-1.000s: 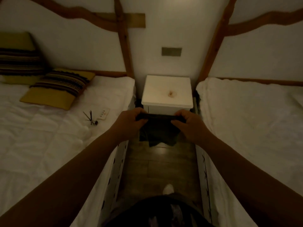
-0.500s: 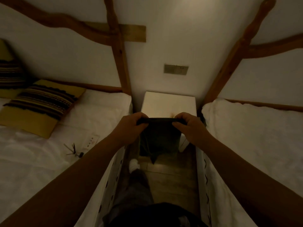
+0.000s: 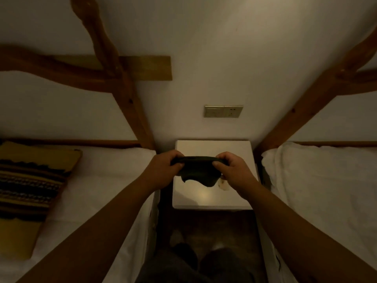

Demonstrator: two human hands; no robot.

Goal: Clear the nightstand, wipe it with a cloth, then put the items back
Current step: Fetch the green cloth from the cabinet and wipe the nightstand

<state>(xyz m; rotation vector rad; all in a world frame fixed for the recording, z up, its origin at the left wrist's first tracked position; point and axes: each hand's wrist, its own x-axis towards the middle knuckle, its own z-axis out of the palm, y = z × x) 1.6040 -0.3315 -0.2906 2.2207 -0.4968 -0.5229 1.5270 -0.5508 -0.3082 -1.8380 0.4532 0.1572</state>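
A white nightstand point(image 3: 204, 198) stands between two beds against the wall, its top bare apart from a brownish mark point(image 3: 223, 183) near its right side. Both my hands hold a dark cloth point(image 3: 196, 172) stretched over the nightstand top. My left hand point(image 3: 163, 170) grips its left end and my right hand point(image 3: 234, 170) grips its right end. The cloth hangs folded below my fingers, just above the surface; whether it touches the top I cannot tell.
A white bed point(image 3: 98, 193) lies on the left with a yellow striped pillow point(image 3: 28, 186). Another white bed point(image 3: 326, 180) lies on the right. Wooden headboard beams point(image 3: 130, 111) flank the nightstand. A switch plate point(image 3: 223, 111) is on the wall. My legs point(image 3: 193, 262) fill the narrow aisle.
I have stepped closer, so the nightstand is now right below my hands. The cloth has moved from in front of the nightstand to above its top and hangs shorter.
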